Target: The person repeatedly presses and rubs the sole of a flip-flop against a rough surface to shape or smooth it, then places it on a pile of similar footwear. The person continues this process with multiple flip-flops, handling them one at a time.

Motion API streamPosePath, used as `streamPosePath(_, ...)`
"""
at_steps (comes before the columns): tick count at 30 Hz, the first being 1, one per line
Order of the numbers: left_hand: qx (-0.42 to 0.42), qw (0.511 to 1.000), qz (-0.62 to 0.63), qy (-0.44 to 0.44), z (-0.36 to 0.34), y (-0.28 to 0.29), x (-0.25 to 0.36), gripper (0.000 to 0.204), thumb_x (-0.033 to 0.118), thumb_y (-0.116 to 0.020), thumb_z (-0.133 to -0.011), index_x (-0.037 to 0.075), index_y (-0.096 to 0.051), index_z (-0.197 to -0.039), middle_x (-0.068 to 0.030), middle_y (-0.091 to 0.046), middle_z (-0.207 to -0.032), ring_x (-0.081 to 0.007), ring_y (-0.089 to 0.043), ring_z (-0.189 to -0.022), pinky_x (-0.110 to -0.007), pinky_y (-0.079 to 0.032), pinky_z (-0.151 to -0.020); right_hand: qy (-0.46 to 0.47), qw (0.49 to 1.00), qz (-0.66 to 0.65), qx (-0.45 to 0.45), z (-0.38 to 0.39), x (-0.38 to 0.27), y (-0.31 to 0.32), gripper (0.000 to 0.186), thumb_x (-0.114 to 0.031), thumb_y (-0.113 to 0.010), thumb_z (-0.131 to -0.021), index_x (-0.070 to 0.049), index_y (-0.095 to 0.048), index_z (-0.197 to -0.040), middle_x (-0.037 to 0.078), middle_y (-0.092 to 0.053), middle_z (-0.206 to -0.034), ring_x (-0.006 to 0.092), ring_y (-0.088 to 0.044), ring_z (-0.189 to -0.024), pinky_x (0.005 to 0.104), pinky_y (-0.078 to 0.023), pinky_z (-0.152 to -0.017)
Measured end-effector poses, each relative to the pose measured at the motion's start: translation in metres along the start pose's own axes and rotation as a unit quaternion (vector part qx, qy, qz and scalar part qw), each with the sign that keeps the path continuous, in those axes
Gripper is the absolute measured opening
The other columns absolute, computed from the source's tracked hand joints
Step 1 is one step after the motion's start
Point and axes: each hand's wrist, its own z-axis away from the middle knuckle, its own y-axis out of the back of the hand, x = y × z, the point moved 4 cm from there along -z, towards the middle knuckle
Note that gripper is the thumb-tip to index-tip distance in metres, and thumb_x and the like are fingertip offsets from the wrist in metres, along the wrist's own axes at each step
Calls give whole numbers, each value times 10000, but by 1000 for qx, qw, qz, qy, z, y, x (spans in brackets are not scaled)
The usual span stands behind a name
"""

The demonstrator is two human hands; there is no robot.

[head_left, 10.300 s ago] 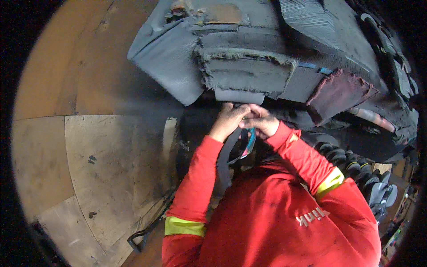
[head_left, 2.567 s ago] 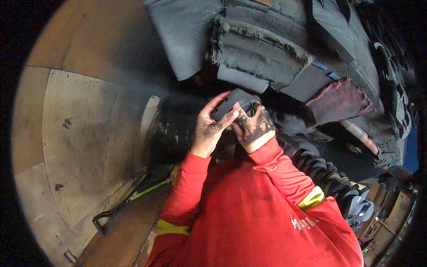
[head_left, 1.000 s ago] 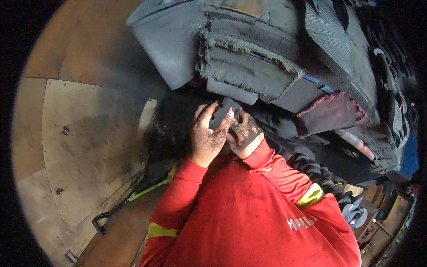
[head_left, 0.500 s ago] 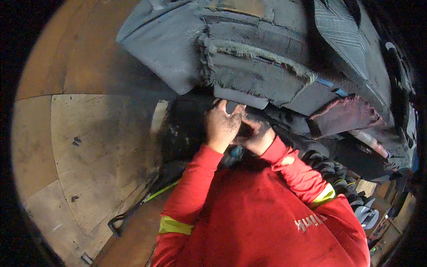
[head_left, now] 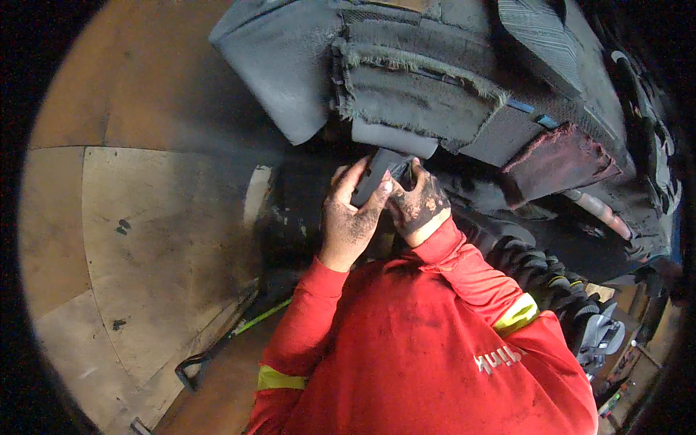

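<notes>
Brown wooden panels (head_left: pixel 145 239) spread along the left of my view, and a dust-coated grey structure with a frayed grey fabric patch (head_left: pixel 428 101) fills the top. Just below its pale grey padded roll (head_left: pixel 395 139), I see a dark grey, block-shaped piece (head_left: pixel 375 174) between the hands, its long axis slanting from lower left to upper right. My left hand (head_left: pixel 351 221) grasps its left side, thumb across it; my right hand (head_left: pixel 422 203) curls close at its right end, though I cannot tell whether it grips.
</notes>
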Motion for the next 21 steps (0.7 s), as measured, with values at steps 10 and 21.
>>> streamPosePath(10,-22,975,-217,-45,-21,3,19,276,270,-750,-868,18,-698,-966,-161,-648,-892,-321,-614,-820,-388,-476,-732,1,983,-171,-71,5,-10,-3,603,-345,-763,-785,-274,-579,-1355,248,-579,-1247,427,-646,-898,491,-547,-741)
streamPosePath(21,-5,978,-202,45,-28,-24,-12,354,324,-741,-867,-21,-692,-929,-223,-685,-896,-401,-677,-826,-418,-526,-705,-61,956,-167,-234,-4,20,5,776,-363,-761,-771,-359,-436,-1476,206,-658,-1129,382,-680,-970,459,-560,-822)
